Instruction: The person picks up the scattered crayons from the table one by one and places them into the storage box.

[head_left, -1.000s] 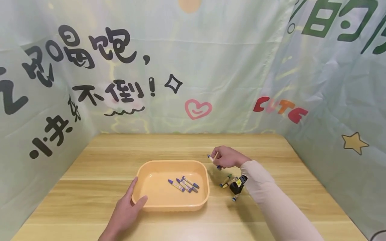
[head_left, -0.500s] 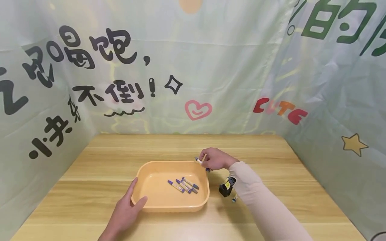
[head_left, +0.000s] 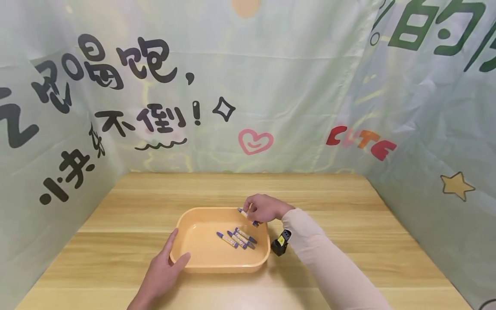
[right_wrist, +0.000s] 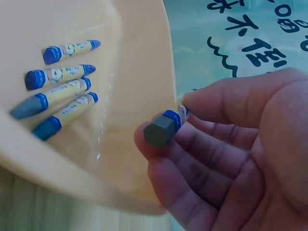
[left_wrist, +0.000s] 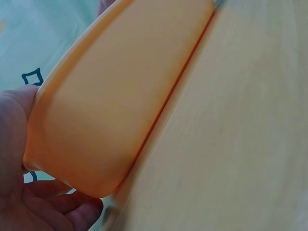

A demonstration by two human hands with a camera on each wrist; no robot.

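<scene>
My right hand point(head_left: 266, 208) pinches a crayon point(right_wrist: 163, 129) between thumb and fingers, above the far right corner of an orange plastic tray point(head_left: 193, 258). In the right wrist view its blunt grey-green end faces the camera, with a blue band and a cream wrapper. Several other crayons point(head_left: 227, 239) in cream wrappers with blue bands lie in the tray, right of its middle. At the tray's left end my left hand point(head_left: 164, 269) grips the rim point(left_wrist: 62, 67), thumb at the near side. The left wrist view has its fingers curled below the tray's corner.
The tray stands on a wooden table point(head_left: 341, 241) with printed cloth point(head_left: 294, 86) hanging behind and at both sides. A black wrist camera point(head_left: 280, 243) sits under my right wrist, close to the tray's right side.
My right hand has carried the crayon left, from beside the tray to above its far right corner. The loose crayons on the table are now hidden by that arm. My left hand stays put.
</scene>
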